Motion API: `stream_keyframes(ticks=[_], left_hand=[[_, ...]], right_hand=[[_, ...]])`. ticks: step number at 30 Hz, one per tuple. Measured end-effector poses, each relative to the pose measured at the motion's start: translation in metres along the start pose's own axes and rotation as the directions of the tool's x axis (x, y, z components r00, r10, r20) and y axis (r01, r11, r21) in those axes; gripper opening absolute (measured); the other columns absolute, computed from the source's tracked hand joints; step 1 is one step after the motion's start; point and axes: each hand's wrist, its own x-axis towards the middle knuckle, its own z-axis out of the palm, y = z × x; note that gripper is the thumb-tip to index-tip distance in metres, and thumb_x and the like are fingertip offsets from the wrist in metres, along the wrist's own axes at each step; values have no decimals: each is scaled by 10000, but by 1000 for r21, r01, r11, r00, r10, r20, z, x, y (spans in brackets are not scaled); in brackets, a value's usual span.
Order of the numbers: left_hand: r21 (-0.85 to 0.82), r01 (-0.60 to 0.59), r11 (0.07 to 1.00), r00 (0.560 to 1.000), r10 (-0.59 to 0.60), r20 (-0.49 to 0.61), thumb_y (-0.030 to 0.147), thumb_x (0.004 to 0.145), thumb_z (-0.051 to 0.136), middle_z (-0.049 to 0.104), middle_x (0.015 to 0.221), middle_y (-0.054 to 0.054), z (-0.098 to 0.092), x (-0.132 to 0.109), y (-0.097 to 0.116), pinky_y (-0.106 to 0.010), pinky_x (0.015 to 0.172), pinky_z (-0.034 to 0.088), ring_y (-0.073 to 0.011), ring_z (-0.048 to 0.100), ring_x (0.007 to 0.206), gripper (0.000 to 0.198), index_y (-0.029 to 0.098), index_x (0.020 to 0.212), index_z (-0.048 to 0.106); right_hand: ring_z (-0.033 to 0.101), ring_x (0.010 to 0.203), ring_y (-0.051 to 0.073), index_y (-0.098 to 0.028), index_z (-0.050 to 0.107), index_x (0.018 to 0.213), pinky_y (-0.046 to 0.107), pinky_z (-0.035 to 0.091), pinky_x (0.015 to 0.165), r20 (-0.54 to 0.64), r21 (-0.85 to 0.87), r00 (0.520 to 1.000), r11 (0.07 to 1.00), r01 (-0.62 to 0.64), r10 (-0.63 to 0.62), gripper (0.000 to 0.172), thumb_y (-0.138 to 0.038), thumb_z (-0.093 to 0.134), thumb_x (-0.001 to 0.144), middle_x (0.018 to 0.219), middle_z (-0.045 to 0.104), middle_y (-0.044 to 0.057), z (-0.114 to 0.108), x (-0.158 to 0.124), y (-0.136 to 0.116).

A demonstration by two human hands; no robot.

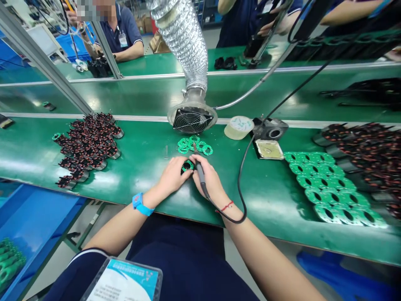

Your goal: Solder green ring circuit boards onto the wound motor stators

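Observation:
My left hand (171,174) pinches a small round part with a green ring board (187,166) against the green bench mat (140,159). My right hand (209,179) is closed around a black soldering iron (200,173), held like a pen, its tip pointing up toward the part. The iron's black cord (240,184) loops off my right wrist and runs up to the right. Just beyond my hands lies a small heap of green ring boards (194,145).
A fume fan on a silver flexible duct (191,119) stands behind the heap. Several dark wound coils (89,144) lie left; panels of green ring boards (332,188) and more coils (369,154) lie right. An iron stand with sponge (268,148) and tape roll (239,126) sit nearby. Other people work across the bench.

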Motion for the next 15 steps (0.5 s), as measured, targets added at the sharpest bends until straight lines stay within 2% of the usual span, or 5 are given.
stream_keyframes(ticks=[3, 7, 12, 15], left_hand=[[77, -81, 994, 996, 77, 55, 225, 916, 593, 610, 1221, -145, -3, 1, -3, -444, 1008, 486, -271, 560, 1137, 399, 116, 1294, 525], [119, -165, 979, 983, 154, 101, 263, 945, 552, 596, 1185, -137, -5, 3, -8, -451, 986, 501, -269, 557, 1118, 340, 146, 1264, 568], [54, -170, 984, 985, 167, 50, 302, 941, 579, 572, 1259, -162, 1, 5, -13, -466, 1005, 484, -283, 543, 1171, 318, 141, 1216, 579], [23, -160, 987, 987, 159, 38, 346, 932, 600, 613, 1191, -139, 4, 7, -14, -442, 980, 485, -272, 563, 1125, 336, 156, 1208, 572]], right_hand=[[633, 1071, 245, -227, 463, 1305, 448, 506, 966, -84, 20, 996, 999, -31, 33, 446, -192, 491, 861, 1153, 670, 97, -4, -1, 4], [639, 960, 241, -233, 513, 1243, 438, 524, 911, -74, 43, 996, 998, -39, 42, 390, -225, 542, 854, 1013, 670, 71, -4, -1, 8], [670, 870, 197, -229, 506, 1201, 374, 548, 845, -71, 113, 993, 989, -90, 98, 326, -224, 544, 877, 929, 666, 37, -2, -1, 8], [684, 840, 184, -235, 501, 1183, 357, 552, 826, -55, 141, 993, 985, -98, 106, 308, -225, 555, 879, 926, 677, 29, -5, -1, 8]])
